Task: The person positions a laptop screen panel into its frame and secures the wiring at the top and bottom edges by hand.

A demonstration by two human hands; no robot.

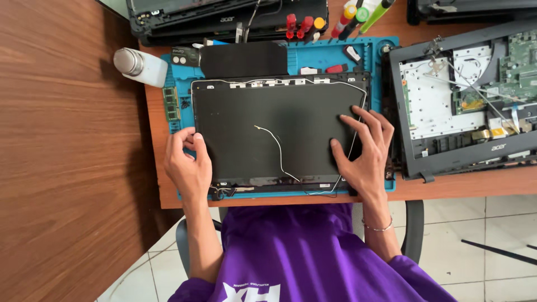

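Observation:
A black laptop lid shell (279, 123) lies flat on a blue work mat (324, 56), with thin white cables (277, 148) running across it and along its right edge. My left hand (187, 165) grips the shell's left edge near the front corner, fingers curled around it. Spread flat, my right hand (363, 148) presses on the shell's right side, fingers apart over the edge cable.
An opened laptop base (464, 106) with exposed boards sits to the right. More laptop parts (224, 22) are stacked at the back, beside screwdrivers (302, 25) with coloured handles. A white bottle (140, 64) lies at the mat's left, near a memory module (170, 103).

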